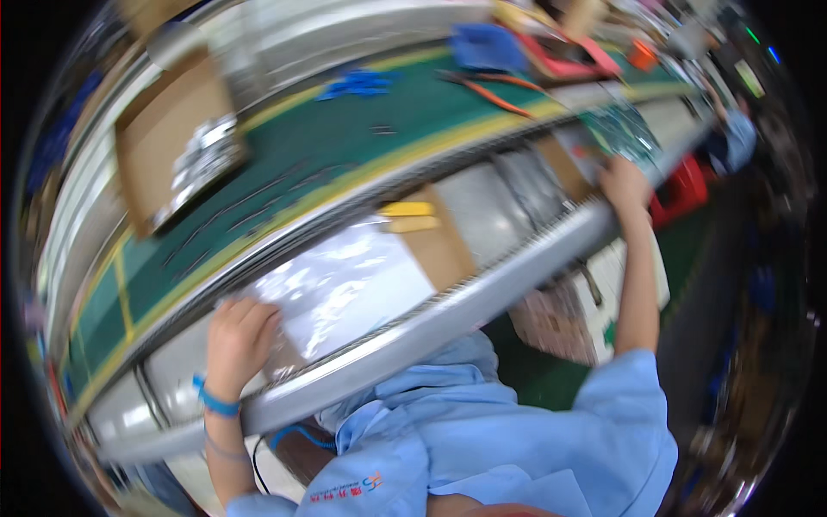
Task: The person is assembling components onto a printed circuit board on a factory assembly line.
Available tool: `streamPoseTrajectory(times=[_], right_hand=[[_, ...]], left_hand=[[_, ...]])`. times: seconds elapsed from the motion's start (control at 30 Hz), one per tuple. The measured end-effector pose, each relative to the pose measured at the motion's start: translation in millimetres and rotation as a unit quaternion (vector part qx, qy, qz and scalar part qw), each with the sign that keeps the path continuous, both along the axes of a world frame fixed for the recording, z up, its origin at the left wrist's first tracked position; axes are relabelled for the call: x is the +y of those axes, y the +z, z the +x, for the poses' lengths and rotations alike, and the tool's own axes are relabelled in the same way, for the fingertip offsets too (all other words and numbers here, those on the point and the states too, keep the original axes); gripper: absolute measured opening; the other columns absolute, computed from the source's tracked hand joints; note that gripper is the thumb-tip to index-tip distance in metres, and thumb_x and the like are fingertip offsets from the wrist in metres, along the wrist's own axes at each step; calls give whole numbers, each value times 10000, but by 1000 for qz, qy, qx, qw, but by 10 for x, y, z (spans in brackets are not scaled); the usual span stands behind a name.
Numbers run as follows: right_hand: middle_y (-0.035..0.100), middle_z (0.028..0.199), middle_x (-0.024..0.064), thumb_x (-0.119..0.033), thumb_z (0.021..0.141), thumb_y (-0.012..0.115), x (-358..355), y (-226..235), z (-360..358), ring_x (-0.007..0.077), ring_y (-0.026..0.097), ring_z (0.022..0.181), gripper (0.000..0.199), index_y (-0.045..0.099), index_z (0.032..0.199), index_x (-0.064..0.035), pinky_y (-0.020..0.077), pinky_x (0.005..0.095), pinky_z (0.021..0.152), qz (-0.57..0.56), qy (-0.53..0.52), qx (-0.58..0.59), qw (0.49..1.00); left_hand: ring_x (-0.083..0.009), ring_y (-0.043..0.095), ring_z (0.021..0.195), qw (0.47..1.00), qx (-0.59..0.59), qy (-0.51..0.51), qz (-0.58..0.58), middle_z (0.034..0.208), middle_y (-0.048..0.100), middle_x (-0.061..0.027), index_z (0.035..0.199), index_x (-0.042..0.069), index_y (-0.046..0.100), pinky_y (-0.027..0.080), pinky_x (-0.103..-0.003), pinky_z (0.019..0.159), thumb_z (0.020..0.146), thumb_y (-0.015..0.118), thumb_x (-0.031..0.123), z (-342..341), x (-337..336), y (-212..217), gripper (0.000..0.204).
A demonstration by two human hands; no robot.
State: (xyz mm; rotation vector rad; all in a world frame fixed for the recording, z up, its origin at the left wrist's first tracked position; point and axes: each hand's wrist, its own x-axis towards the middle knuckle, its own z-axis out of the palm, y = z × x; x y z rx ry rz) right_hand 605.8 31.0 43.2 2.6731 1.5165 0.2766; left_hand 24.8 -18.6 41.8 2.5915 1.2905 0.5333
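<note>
My left hand (pixel 237 340), with a blue band on its wrist, is closed at the left end of a cardboard piece (pixel 444 246). What its fingers hold, if anything, is hidden. A shiny clear plastic sheet or bag (pixel 345 267) over something white lies on that cardboard, with two yellow strips (pixel 408 217) at its far right corner. My right hand (pixel 625 183) is stretched far to the right, beside a shiny greenish plastic bag (pixel 622 133) and another cardboard piece (pixel 564 168). Its fingers are smeared by motion. Both cardboard pieces are in a metal conveyor channel.
A metal rail (pixel 491 297) runs between me and the channel. On the green bench mat (pixel 284 159) are blue pieces (pixel 357 84), orange-handled pliers (pixel 495 90) and a blue bin (pixel 488 47). An open cardboard box (pixel 164 121) stands far left. Another person (pixel 732 138) is at far right.
</note>
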Motion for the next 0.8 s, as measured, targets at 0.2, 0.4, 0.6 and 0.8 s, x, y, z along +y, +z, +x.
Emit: streamPoseTrajectory(times=[0.2, 0.4, 0.6, 0.8], right_hand=[[640, 857, 229, -391, 819, 607, 164, -450, 1581, 385, 628, 771, 417, 624, 946, 6, 476, 478, 630, 47, 65, -20, 997], [578, 1191, 159, -455, 796, 659, 334, 609, -1004, 238, 570, 1035, 622, 517, 1282, -92, 416, 319, 922, -20, 94, 82, 992], [616, 992, 171, -119, 859, 586, 543, 325, -2042, 330, 595, 895, 232, 587, 1055, 5, 466, 362, 769, 145, 539, 159, 815], [592, 751, 105, -116, 753, 668, 78, 205, -3296, 279, 583, 619, 125, 632, 857, -56, 450, 350, 562, -12, 681, 235, 694]], left_hand=[[-239, 608, 798, 995, 74, -53, 44, 756, 614, -78, 735, 99, 620, 457, -393, 755, 719, 584, 128, -249, -95, -26, 49], [-283, 626, 694, 994, 91, -5, 54, 717, 628, -96, 701, 77, 642, 471, -392, 654, 756, 630, 216, -164, -123, -56, 151], [-281, 608, 659, 990, 50, -56, 122, 684, 601, -87, 704, 58, 620, 455, -384, 639, 767, 617, 251, -5, 93, -132, 202], [-314, 625, 705, 998, 49, -31, -33, 704, 626, -122, 722, 32, 638, 472, -415, 641, 770, 623, 241, -72, 53, -304, 215]])
